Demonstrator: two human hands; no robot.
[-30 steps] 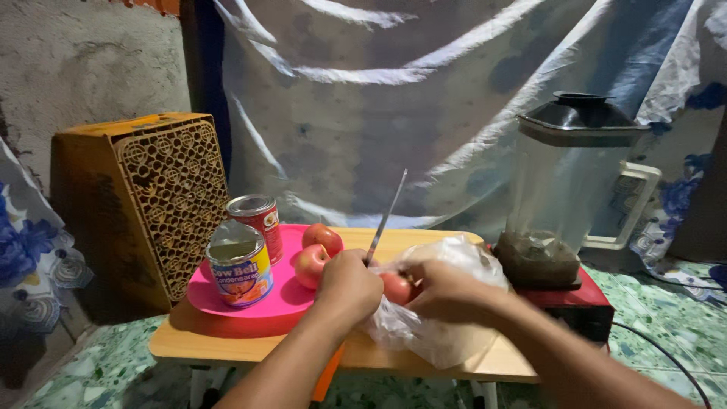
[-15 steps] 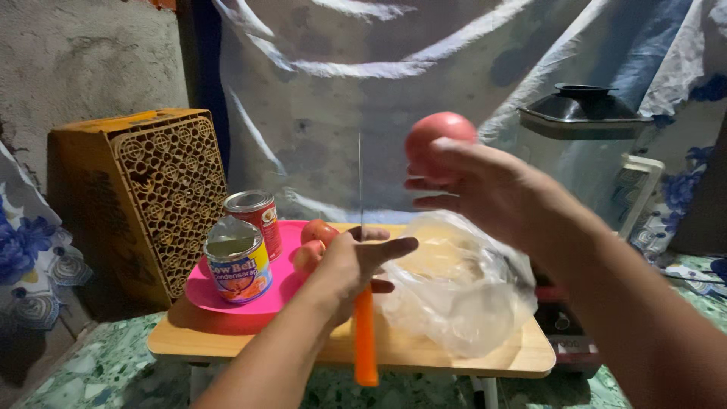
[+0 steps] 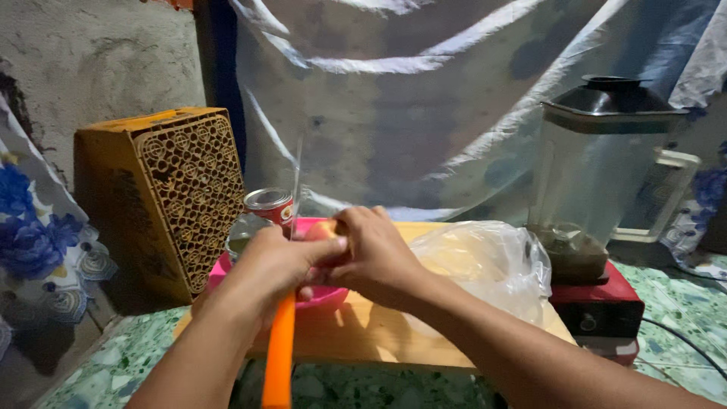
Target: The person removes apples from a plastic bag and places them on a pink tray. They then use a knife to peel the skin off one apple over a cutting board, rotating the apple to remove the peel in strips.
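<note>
Hands (image 3: 326, 261) around apple (image 3: 324, 229), orange-handled knife (image 3: 280, 348)

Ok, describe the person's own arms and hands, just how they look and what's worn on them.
Both forearms are bare up to the bottom edge of the picture: no sleeves show. The left hand and right hand wear no gloves, and no rings, watch or bracelets can be seen. The fingers look slim, with short nails where they show. No marks or bandages are visible in this dim light.
</note>
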